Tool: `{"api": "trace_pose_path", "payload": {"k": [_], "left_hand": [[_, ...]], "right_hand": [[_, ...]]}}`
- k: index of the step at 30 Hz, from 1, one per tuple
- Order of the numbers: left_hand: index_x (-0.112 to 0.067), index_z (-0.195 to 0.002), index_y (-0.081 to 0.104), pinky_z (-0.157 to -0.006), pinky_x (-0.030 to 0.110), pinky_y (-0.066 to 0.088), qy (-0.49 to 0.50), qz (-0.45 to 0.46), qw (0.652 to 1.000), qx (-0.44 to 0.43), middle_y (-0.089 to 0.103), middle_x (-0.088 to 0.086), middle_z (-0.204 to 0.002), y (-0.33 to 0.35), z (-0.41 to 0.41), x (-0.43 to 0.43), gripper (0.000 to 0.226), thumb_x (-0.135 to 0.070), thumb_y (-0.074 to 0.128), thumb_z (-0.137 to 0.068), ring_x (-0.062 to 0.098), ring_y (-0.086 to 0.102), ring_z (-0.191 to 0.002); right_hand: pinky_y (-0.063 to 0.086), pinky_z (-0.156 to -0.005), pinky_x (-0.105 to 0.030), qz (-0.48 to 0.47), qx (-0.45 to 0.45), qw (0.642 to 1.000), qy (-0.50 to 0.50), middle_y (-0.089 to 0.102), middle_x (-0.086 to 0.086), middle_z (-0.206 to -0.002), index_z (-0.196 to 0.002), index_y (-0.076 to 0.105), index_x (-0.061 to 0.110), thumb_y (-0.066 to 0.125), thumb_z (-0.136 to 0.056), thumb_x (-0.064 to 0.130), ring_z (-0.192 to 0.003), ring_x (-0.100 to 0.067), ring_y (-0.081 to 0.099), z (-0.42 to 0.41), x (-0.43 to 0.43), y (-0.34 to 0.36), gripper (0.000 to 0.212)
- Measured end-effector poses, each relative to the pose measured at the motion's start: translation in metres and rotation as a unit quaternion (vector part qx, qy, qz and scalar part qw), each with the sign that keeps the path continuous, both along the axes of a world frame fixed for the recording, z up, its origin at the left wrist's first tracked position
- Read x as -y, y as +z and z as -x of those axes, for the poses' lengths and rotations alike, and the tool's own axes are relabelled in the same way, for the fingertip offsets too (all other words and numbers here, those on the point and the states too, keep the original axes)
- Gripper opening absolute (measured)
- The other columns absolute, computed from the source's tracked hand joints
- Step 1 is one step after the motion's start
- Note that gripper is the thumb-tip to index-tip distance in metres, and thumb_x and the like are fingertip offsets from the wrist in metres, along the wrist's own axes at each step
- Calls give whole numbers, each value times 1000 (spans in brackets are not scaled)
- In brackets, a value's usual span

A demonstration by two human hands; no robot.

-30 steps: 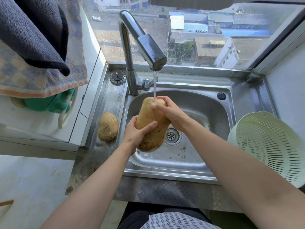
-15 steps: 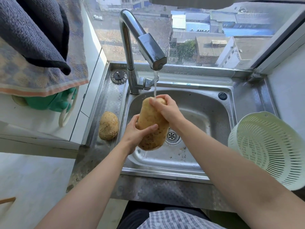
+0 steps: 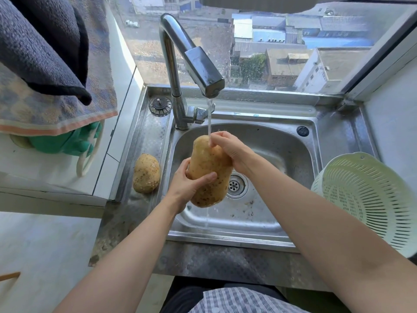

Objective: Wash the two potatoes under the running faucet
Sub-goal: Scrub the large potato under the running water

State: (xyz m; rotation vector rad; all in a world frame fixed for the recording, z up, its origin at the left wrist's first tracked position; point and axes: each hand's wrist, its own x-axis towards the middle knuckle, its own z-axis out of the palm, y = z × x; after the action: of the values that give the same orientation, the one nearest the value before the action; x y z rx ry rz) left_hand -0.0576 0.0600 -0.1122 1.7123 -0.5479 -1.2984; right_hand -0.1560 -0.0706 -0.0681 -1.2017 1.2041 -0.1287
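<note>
A long tan potato (image 3: 208, 175) is held upright over the steel sink (image 3: 277, 141), its top under the thin stream from the chrome faucet (image 3: 194, 57). My left hand (image 3: 189, 186) grips its lower left side, thumb across the front. My right hand (image 3: 230, 150) wraps its upper right side, fingers at the water stream. A second, rounder, dirt-speckled potato (image 3: 146, 173) lies on the steel ledge left of the basin, apart from both hands.
A pale green plastic colander (image 3: 370, 199) sits on the counter at the right. A sink strainer plug (image 3: 160, 105) lies by the faucet base. Towels (image 3: 45, 64) hang at upper left over green rubber gloves (image 3: 67, 143). The drain (image 3: 234, 185) is open.
My right hand has slid slightly down and around the top of the potato, uncovering its wet tip. The left hand and the other potato stay put.
</note>
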Motion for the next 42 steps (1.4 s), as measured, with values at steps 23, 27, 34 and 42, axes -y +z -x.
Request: {"api": "trace_pose_path", "payload": {"k": [23, 27, 34, 42], "left_hand": [[-21, -129, 59, -86, 36, 54, 55, -16, 996, -70, 68, 5, -122, -1, -3, 9, 76, -48, 88, -64, 24, 64, -113], [-19, -134, 59, -92, 53, 57, 110, -27, 981, -154, 69, 11, -126, -1, 2, 16, 87, -59, 83, -60, 32, 67, -114], [-19, -129, 58, -79, 54, 60, 166, -55, 940, -293, 67, 19, -124, 7, 11, 31, 70, -70, 60, -82, 39, 68, -109], [-20, -135, 56, -81, 61, 59, 187, -63, 943, -268, 66, 18, -128, 4, 12, 34, 98, -73, 74, -55, 41, 69, -108]], "right_hand": [[46, -107, -47, -25, 94, 995, 17, 57, -7, -137, -140, 51, 22, 67, -73, 45, -124, -24, 55, 23, 6, -16, 72], [51, -103, -44, -65, 139, 988, -18, 59, -5, -136, -147, 40, 19, 59, -96, 41, -123, -22, 59, 34, -14, -29, 59], [58, -88, -41, -173, 185, 966, -49, 63, -13, -132, -142, 48, 17, 56, -89, 46, -120, -30, 63, 37, -20, -16, 60], [55, -82, -42, -227, 95, 968, -58, 62, -19, -126, -135, 49, 8, 49, -87, 27, -108, -35, 62, 24, -7, -4, 52]]}}
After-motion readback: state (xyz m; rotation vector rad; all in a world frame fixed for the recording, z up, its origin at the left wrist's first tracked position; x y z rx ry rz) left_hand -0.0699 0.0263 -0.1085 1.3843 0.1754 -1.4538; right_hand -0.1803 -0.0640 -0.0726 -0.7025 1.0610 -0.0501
